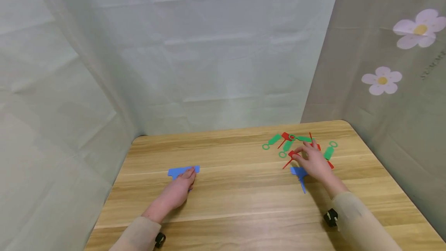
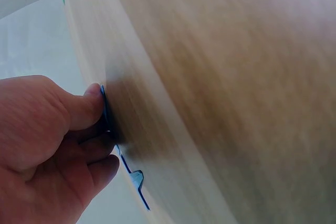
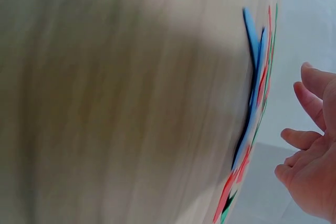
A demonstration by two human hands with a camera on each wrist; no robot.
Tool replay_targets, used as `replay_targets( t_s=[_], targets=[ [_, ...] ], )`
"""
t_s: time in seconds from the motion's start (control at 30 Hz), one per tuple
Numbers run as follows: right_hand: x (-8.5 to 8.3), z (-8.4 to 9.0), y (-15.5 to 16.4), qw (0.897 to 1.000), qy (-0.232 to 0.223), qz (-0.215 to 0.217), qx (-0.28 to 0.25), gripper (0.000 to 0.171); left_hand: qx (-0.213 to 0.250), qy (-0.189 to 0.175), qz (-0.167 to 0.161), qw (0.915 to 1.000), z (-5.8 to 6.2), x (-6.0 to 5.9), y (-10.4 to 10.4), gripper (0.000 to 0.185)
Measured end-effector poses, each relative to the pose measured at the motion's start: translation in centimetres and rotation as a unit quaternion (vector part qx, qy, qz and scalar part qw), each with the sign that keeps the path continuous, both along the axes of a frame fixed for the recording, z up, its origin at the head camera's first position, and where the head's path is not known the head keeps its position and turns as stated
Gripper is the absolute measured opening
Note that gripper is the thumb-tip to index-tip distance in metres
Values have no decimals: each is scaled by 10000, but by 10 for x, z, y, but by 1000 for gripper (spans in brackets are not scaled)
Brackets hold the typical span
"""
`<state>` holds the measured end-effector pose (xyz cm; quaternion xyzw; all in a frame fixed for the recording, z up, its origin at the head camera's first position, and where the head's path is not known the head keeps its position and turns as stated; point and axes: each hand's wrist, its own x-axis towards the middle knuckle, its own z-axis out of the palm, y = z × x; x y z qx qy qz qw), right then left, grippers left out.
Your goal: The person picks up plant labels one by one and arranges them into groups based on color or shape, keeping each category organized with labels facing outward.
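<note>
On the left of the table, a blue T-shaped tag (image 1: 182, 170) lies partly hidden beneath my left hand (image 1: 179, 189). In the left wrist view, my thumb and bent fingers hold this flat blue piece (image 2: 139, 179) close to the wood. My right hand (image 1: 315, 164) hovers at the tag pile, thumb and index finger bent toward each other near a red tag (image 1: 292, 153). Another blue T-shaped tag (image 1: 299, 172) lies just below that hand, its stem toward me. The right wrist view shows the right hand (image 3: 315, 140) apart from the tags, with nothing in its fingers.
Several green tags with rings (image 1: 274, 140) and red tags (image 1: 285, 136) lie scattered and overlapping at the back right. The wooden table (image 1: 226, 196) ends at hanging fabric (image 1: 223, 61) behind and on both sides. Dark wrist devices (image 1: 331, 217) sit under the sleeves.
</note>
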<state>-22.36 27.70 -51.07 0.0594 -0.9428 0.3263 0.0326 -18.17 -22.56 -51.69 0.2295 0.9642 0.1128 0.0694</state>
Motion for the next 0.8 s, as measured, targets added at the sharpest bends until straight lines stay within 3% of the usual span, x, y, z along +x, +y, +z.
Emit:
replay_targets(
  t_s=[0.17,0.47,0.8],
  targets=[
    [6,0,15,9999,38,-113,-15,33,-43,7,0,10000,-1,-2,0,47],
    [17,-1,40,9976,258,-261,582,43,-69,50,-47,10000,-1,-1,1,47],
    [31,1,50,9942,77,-304,1030,55,-57,129,-46,9999,-1,0,1,46]
  ],
)
